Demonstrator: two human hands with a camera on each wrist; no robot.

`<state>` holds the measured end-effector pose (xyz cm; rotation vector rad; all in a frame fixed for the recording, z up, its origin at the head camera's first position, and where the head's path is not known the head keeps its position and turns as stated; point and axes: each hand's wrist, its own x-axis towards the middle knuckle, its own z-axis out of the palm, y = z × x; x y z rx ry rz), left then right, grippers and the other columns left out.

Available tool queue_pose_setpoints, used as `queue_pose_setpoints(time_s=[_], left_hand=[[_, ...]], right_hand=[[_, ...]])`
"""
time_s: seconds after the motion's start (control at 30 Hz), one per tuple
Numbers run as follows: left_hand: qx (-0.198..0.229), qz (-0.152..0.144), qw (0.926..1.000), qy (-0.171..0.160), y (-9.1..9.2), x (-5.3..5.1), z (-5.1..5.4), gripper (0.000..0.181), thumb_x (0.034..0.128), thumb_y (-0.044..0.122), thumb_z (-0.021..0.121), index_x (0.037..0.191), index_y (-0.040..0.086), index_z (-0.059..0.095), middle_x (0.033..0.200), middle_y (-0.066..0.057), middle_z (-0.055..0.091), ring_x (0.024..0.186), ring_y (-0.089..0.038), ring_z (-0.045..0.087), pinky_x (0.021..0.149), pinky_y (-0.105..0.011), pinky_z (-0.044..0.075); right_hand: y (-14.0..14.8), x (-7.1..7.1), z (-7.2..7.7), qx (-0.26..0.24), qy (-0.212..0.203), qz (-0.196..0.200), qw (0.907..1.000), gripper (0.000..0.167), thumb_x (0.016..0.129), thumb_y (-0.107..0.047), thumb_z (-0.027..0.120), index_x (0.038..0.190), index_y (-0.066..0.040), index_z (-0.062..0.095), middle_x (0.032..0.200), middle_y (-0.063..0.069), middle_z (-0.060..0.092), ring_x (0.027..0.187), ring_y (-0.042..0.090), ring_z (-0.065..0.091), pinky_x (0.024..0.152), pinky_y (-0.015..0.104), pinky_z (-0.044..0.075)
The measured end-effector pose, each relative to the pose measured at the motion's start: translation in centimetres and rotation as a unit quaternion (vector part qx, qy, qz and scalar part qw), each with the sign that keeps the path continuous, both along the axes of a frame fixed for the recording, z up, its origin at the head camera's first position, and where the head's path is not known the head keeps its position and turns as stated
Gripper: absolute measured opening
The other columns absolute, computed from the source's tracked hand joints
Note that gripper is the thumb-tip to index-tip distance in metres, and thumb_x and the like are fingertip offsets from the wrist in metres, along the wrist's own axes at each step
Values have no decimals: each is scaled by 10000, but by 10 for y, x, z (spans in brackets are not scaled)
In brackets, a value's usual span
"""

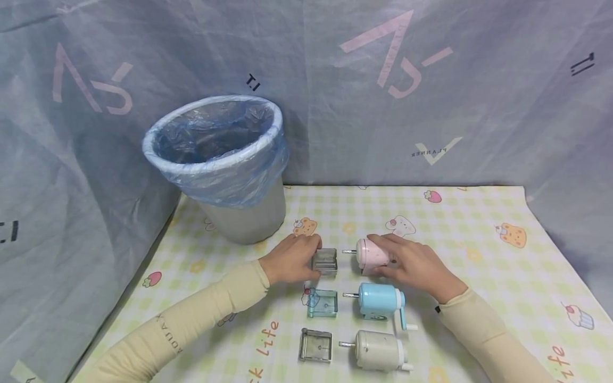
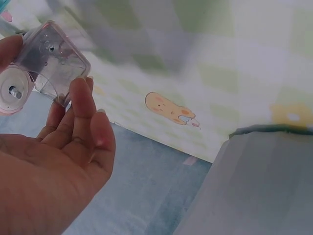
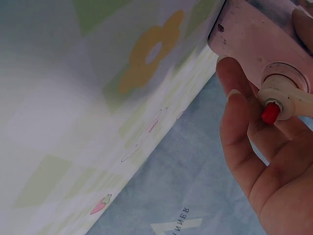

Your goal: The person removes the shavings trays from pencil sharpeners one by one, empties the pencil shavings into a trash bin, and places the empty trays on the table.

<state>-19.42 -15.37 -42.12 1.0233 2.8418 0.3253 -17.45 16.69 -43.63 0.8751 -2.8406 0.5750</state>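
Observation:
My left hand pinches a clear shavings box between thumb and fingers; the left wrist view shows the see-through box up close. Opposite it, my right hand grips a pink crank pencil sharpener from its crank side. A red-tipped crank shows in the right wrist view. The box and the sharpener are apart, with the sharpener's metal blade shaft pointing toward the box. Nearer to me lie a blue sharpener and a beige sharpener, each with its shaft pointing left.
A teal clear box and a grey clear box lie left of the two sharpeners. At the back left stands a bin lined with a blue bag. A checked cloth covers the table; grey-blue fabric hangs behind.

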Motion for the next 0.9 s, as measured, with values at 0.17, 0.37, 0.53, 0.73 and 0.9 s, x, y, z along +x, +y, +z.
queue_pose_setpoints(time_s=[0.17, 0.37, 0.53, 0.73, 0.9], left_hand=[[-48, 4, 10000, -64, 0, -2, -4, 528, 892, 351, 867, 1263, 51, 641, 1067, -52, 726, 910, -221, 680, 907, -457, 546], [-159, -8, 9998, -121, 0, -2, -6, 525, 916, 361, 844, 1286, 50, 639, 1092, -54, 721, 911, -208, 669, 880, -439, 550], [-231, -15, 9996, -184, 0, -1, -8, 540, 946, 371, 816, 1338, 55, 622, 1192, -73, 722, 1019, -230, 688, 912, -447, 551], [-214, -174, 9995, -162, -1, -2, -10, 529, 976, 342, 794, 1371, 54, 591, 1223, -92, 731, 1004, -230, 714, 909, -432, 565], [-238, -194, 9994, -164, 0, -1, -11, 514, 979, 322, 792, 1365, 56, 580, 1151, -70, 743, 935, -197, 702, 845, -424, 559]], right_hand=[[-1, 1, 0, -28, -11, 11, 10000, 706, 892, -385, 876, 1499, -135, 616, 1397, 140, 680, 1173, 384, 709, 826, 581, 593], [-2, 2, 1, -24, -21, 13, 10000, 700, 897, -377, 872, 1499, -129, 615, 1401, 148, 677, 1172, 390, 708, 838, 590, 590], [-2, 2, 1, -18, -5, 47, 10000, 706, 895, -378, 876, 1499, -123, 614, 1399, 158, 676, 1178, 397, 705, 856, 595, 587], [-1, 1, 1, -25, 30, 63, 10000, 715, 887, -365, 885, 1498, -111, 614, 1394, 161, 679, 1161, 393, 713, 853, 589, 590], [0, 0, 1, -28, 36, 68, 10000, 722, 886, -376, 884, 1500, -112, 612, 1397, 163, 679, 1179, 399, 706, 867, 594, 587]])
